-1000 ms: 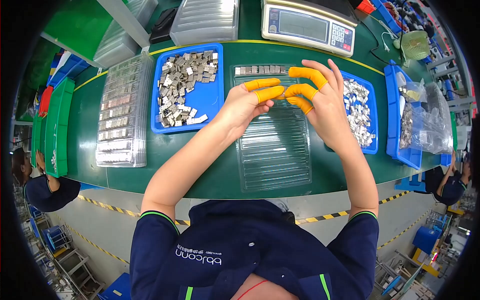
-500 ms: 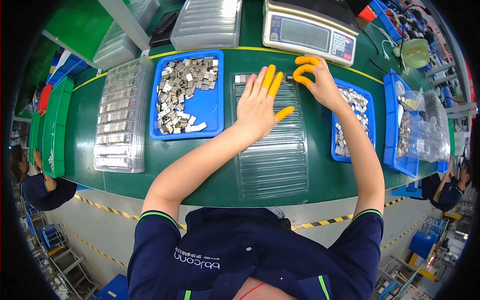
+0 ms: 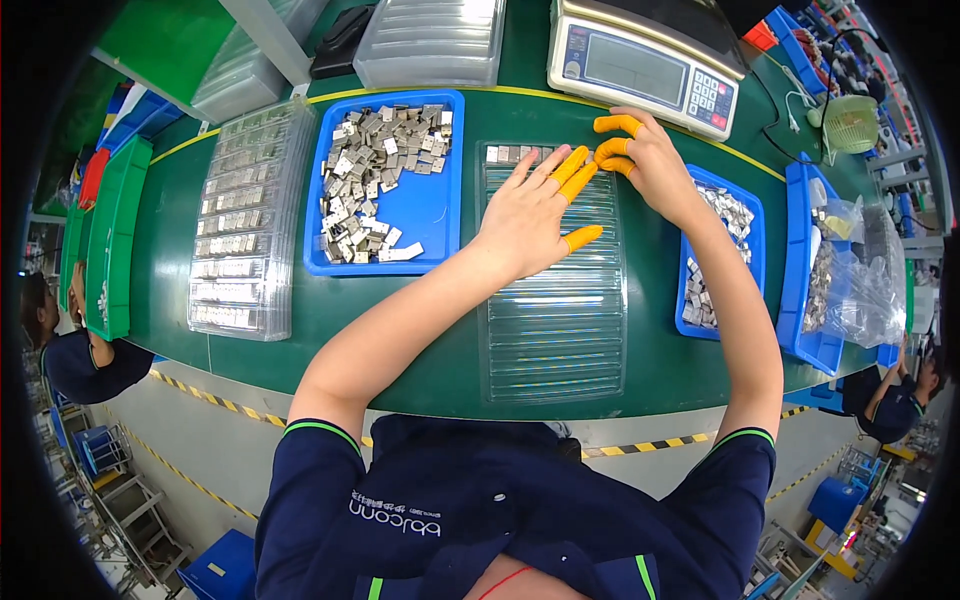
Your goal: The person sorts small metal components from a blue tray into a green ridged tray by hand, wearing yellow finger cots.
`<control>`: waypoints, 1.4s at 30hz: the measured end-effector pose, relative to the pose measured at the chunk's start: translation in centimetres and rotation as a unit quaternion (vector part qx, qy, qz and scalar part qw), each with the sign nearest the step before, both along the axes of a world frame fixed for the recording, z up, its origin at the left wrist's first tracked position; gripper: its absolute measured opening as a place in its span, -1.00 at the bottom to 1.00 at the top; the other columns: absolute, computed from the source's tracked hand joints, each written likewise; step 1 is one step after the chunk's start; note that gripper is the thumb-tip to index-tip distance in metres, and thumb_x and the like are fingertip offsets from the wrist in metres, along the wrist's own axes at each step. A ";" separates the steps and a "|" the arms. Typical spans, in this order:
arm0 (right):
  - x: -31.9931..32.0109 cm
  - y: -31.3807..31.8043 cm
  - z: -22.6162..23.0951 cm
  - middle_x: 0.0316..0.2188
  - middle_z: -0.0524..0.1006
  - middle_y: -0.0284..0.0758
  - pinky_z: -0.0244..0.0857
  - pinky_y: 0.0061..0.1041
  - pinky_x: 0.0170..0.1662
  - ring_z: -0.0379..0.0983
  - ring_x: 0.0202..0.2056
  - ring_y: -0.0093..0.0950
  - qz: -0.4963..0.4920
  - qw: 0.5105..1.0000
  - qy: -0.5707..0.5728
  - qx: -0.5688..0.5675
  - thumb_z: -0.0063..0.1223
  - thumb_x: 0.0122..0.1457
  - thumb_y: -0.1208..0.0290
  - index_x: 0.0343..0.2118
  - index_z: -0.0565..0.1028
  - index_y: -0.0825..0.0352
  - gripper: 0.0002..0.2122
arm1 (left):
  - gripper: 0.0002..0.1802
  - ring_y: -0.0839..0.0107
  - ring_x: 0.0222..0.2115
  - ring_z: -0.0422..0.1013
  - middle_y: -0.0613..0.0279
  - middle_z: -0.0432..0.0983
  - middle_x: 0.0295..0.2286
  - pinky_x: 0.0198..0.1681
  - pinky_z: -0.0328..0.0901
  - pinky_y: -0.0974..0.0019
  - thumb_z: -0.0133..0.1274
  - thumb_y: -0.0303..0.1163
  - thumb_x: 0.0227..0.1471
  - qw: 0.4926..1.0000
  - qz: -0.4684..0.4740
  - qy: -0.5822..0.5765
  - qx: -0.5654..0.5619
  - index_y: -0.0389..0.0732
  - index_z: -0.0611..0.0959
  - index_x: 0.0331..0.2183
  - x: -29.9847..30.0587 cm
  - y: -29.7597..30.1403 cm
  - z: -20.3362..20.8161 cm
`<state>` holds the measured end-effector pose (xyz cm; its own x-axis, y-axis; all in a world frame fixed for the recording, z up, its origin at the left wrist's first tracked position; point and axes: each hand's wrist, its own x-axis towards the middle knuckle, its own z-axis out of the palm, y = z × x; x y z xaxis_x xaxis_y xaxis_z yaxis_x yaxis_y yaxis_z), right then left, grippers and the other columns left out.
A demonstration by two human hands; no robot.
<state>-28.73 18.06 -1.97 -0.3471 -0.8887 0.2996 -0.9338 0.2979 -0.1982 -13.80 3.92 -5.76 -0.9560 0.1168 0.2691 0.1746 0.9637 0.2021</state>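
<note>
My left hand [image 3: 530, 215] lies flat, fingers spread, on the top part of a clear ribbed plastic tray [image 3: 555, 320] in the middle of the green bench. Orange finger cots cover several fingertips of both hands. My right hand [image 3: 645, 160] sits at the tray's upper right corner with its fingers curled and pinched together; whether it holds a piece I cannot tell. A short row of small metal parts [image 3: 510, 154] fills the tray's top slot, just left of my fingertips.
A blue bin of loose metal parts [image 3: 385, 180] stands left of the tray, another blue bin of parts [image 3: 715, 255] to the right. A filled clear tray stack [image 3: 240, 235] lies far left. A weighing scale [image 3: 640, 60] stands behind. Other people sit at both edges.
Both hands have moved from the tray's middle up to its top edge. My left hand has flattened on the tray, and my right hand has shifted to the upper right corner.
</note>
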 end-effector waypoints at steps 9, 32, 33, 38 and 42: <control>-0.3 1.1 0.5 -0.16 0.43 -0.33 0.08 -0.41 0.08 0.21 0.02 -0.33 0.006 0.998 -0.066 0.020 0.05 -0.06 0.56 -0.40 0.55 0.31 -0.87 | -0.25 0.32 0.19 -0.16 0.20 0.03 0.13 0.23 -0.32 0.14 -0.29 0.14 0.05 1.000 -0.008 0.004 0.012 -0.16 0.14 0.12 -0.1 0.1 0.0; 4.5 15.5 0.4 -0.34 0.46 -0.08 0.32 -0.31 -0.30 0.43 -0.33 -0.16 -0.402 0.908 -0.037 0.114 0.12 -0.05 0.40 -0.27 0.44 0.41 -0.73 | -0.59 0.16 0.06 0.12 0.08 0.27 -0.02 0.13 -0.05 0.12 -0.01 -0.20 -0.02 0.992 -0.025 0.011 0.122 -0.17 0.47 -0.12 10.0 -2.2 6.3; 4.2 15.9 0.2 -0.39 0.47 -0.08 0.32 -0.31 -0.31 0.43 -0.35 -0.16 -0.411 0.903 -0.055 0.115 0.12 -0.06 0.43 -0.30 0.44 0.42 -0.75 | -0.69 0.17 -0.03 0.25 0.10 0.38 -0.11 0.08 0.05 0.14 0.02 -0.27 -0.03 0.982 0.042 0.053 0.177 -0.16 0.55 -0.21 10.5 -3.5 6.3; 5.2 13.6 1.6 -0.53 0.52 -0.16 0.33 -0.33 -0.37 0.47 -0.43 -0.22 -0.451 0.890 -0.021 0.061 0.12 -0.12 0.51 -0.45 0.50 0.40 -0.87 | -0.84 0.26 -0.37 0.36 0.18 0.48 -0.47 -0.19 0.15 0.15 0.16 -0.32 -0.20 0.971 0.217 0.057 0.087 -0.15 0.66 -0.47 11.2 -10.4 5.6; 5.0 13.4 1.4 -0.55 0.53 -0.19 0.34 -0.36 -0.41 0.48 -0.49 -0.25 -0.441 0.897 0.021 0.007 0.16 -0.13 0.47 -0.44 0.54 0.34 -0.85 | -0.78 0.27 -0.36 0.35 0.18 0.48 -0.49 -0.18 0.08 0.28 0.23 -0.28 -0.30 0.980 0.167 -0.042 0.102 -0.12 0.68 -0.48 11.1 -11.2 6.6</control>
<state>-23.78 31.47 -0.59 -0.9063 -0.2773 0.3189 -0.3395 0.9271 -0.1590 -2.75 -7.30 0.85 -0.9515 -0.2541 0.1735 -0.1688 0.9026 0.3959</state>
